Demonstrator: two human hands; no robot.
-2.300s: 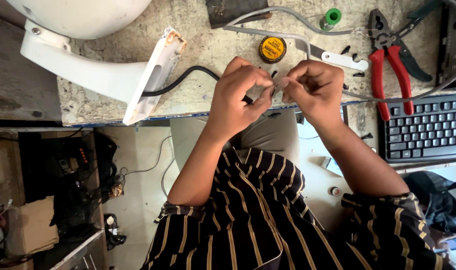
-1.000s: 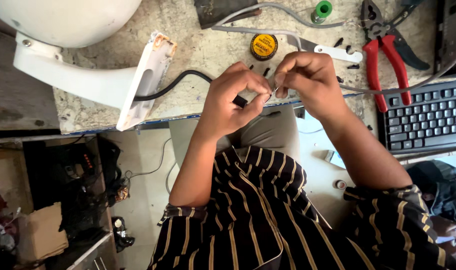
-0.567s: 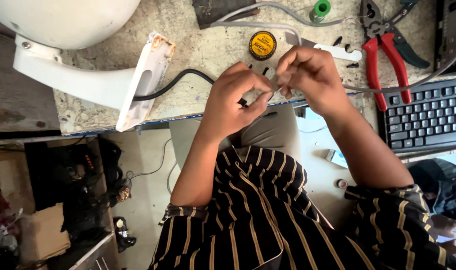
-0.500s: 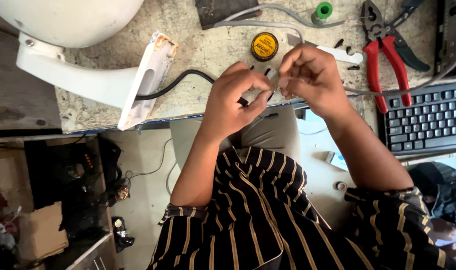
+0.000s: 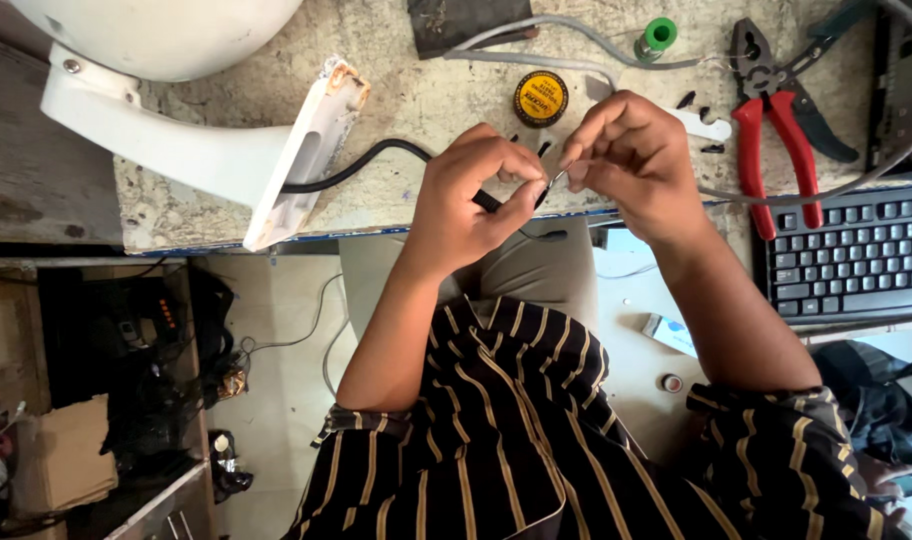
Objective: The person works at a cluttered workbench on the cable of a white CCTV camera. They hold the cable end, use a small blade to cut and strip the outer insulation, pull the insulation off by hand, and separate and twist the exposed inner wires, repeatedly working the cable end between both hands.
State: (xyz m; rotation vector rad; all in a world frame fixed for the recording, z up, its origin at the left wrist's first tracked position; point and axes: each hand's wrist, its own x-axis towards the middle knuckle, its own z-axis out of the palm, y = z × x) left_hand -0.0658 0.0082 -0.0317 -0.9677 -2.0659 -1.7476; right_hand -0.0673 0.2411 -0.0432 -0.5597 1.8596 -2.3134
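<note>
Your left hand pinches the black cable running from the white bracket across the worktop — your right hand fingers grip its bare wire tip; red pliers lie right.

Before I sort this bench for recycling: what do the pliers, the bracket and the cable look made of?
Pliers: dark dull metal jaws, glossy red grips, likely plastic or rubber.
White bracket: smooth moulded plastic, chipped at its edge.
Black cable: matte rubbery sheath, bending freely toward the left hand.
</note>
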